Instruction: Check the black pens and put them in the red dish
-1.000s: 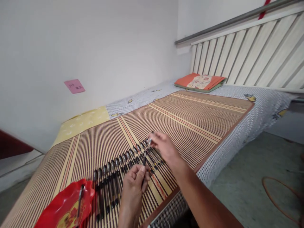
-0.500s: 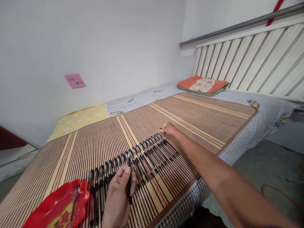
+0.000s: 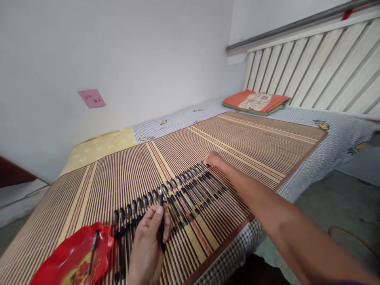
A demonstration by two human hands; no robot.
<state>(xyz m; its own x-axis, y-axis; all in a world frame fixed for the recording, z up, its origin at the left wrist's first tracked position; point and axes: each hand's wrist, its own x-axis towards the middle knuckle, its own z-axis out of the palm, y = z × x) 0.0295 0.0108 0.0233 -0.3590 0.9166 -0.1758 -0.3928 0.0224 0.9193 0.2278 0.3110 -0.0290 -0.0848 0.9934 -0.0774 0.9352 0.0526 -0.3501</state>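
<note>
My left hand (image 3: pixel 150 237) is closed around a black pen (image 3: pixel 162 198), held tip up with no cap on it, above the striped bamboo mat (image 3: pixel 196 261). Far along the mat my right hand (image 3: pixel 214 159) has its fingers pressed together on a dark pen cap (image 3: pixel 204 163) at the right end of a row. Several black pen caps (image 3: pixel 178 180) make up that row, slanting across the mat. Capless pens (image 3: pixel 204 190) lie side by side just below them; my left hand hides some. A red scalloped tray (image 3: pixel 59 257) holds one pen (image 3: pixel 94 251).
The mat covers a bed with a checked sheet (image 3: pixel 341 118) and a yellow cloth (image 3: pixel 103 144). A folded orange cloth (image 3: pixel 258 101) lies by the white slatted headboard (image 3: pixel 299 63). A pink note (image 3: pixel 92 98) is on the wall.
The right hand has moved slightly toward the right, and a cap now shows beneath its fingers at the row's end. My left hand still holds the pen. The view has shifted slightly.
</note>
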